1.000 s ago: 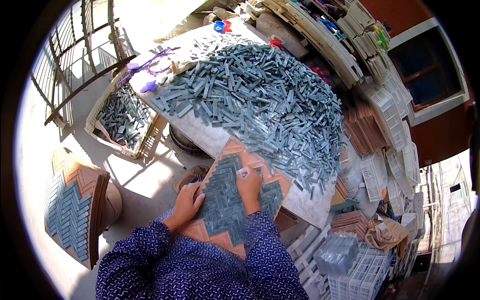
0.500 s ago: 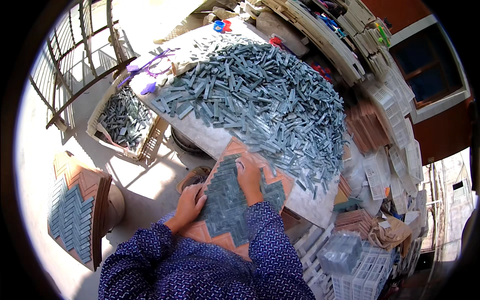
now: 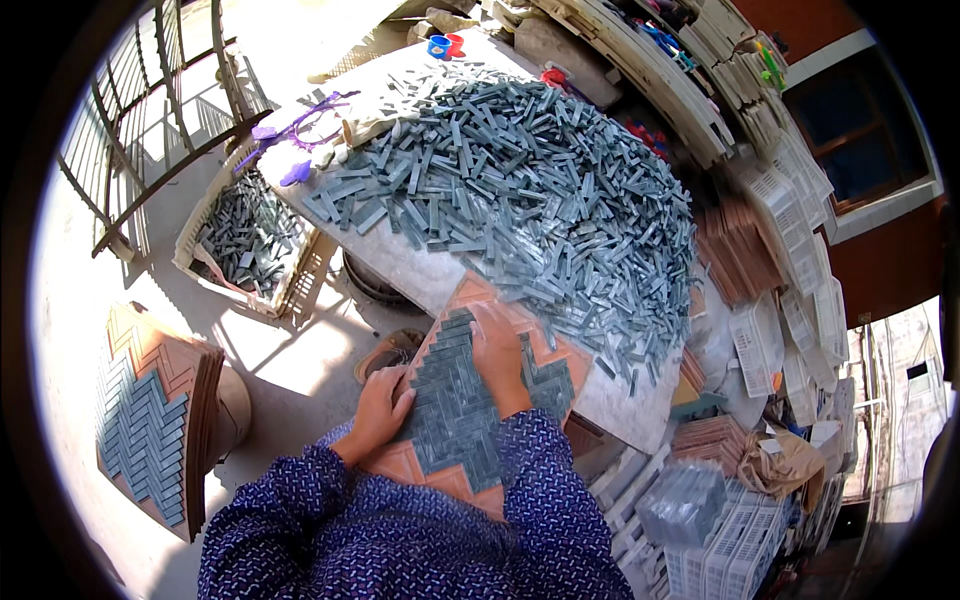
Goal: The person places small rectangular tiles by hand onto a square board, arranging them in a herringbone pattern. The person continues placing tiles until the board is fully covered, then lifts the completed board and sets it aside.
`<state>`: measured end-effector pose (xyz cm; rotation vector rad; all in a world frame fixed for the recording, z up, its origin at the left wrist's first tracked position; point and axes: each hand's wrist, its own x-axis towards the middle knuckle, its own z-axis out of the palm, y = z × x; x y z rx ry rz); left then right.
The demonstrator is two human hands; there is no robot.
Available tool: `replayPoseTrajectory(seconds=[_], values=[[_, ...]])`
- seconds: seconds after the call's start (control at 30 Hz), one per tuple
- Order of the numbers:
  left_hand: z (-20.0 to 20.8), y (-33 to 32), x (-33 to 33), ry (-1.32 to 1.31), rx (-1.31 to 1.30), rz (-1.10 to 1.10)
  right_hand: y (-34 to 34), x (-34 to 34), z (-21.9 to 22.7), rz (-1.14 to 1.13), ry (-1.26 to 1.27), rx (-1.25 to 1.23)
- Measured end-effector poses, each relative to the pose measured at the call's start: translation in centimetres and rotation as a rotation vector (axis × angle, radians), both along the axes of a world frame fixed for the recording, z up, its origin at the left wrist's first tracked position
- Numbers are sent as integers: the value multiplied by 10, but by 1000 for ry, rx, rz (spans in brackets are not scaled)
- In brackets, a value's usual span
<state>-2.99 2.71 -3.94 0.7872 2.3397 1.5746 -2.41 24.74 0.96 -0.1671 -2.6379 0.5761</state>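
An orange herringbone tray (image 3: 394,461) lies before me, tilted at the near edge of the table. Grey-green stone strips (image 3: 452,404) fill most of it in a zigzag pattern. My left hand (image 3: 380,408) grips the tray's left edge, thumb on top and fingers bent. Over the tray's upper part is my right hand (image 3: 498,352), fingers drawn together and pointing down at the top of the laid strips. Whatever its fingertips hold is hidden. Beyond both hands spreads a large heap of loose stone strips (image 3: 560,190).
The pale table (image 3: 625,408) carries the heap. A crate (image 3: 183,253) of strips stands on the floor at left. Below it is a stack of orange trays (image 3: 205,420), the top one patterned with strips. White plastic crates (image 3: 715,535) and more orange trays (image 3: 735,250) line the right.
My right hand has shifted slightly, its fingers now reaching a little farther up the tray than before. My left hand stays on the edge.
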Motion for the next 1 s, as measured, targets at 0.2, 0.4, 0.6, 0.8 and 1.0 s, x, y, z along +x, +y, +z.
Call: replayPoseTrajectory(seconds=[0.2, 0.4, 0.6, 0.8, 1.0], values=[[2, 0, -4, -26, -27, -36, -30, 11, -9, 207, -228, 164], [18, 10, -14, 152, -126, -63, -37, 33, 16, 84, -161, -159], [27, 41, -20, 414, -410, -271, -31, 147, 19, -324, 0, -550], [36, 44, -21, 452, -574, -295, -29, 229, 1, -571, 117, -665], [45, 87, -50, 622, -487, -335, -27, 245, 3, -594, 218, -550]])
